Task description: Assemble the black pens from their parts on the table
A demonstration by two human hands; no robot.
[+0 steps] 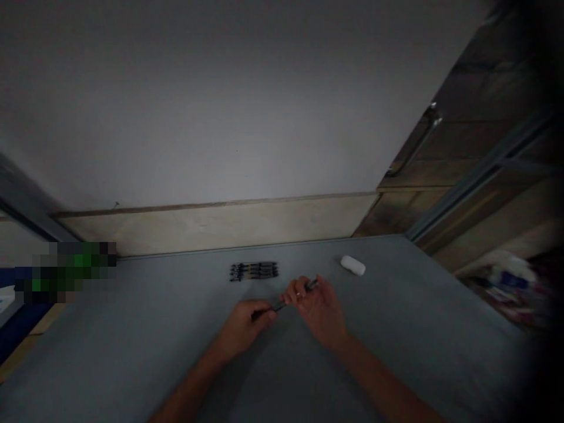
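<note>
Pen (279, 305) held between my left hand (247, 326) and my right hand (318, 305)

Through the head camera I have both hands closed on the slim, dark Pen, raised over the grey table (154, 329). It runs at a slant, its right end farther from me than its left. My left forearm comes in from the lower left, and the thumb and forefinger are pinched together on the near end, with the back of the hand towards me. My right forearm reaches in from the lower right; that palm is turned up and partly open to my view, with the fingers curled around the barrel and the thumb near its far end. A ring (298, 294) shows on one right finger. Part of the Pen is covered by those fingers, so I can't make out its whole length.

Just beyond the grip and a little to its left, several dark pens (259, 271) lie side by side in a neat stack of parallel rows. Beyond the grip on the right, well apart from the pens, sits a white oblong object (353, 265) with rounded ends. Farther out, a pale wall (220, 129) rises behind the table.
</note>
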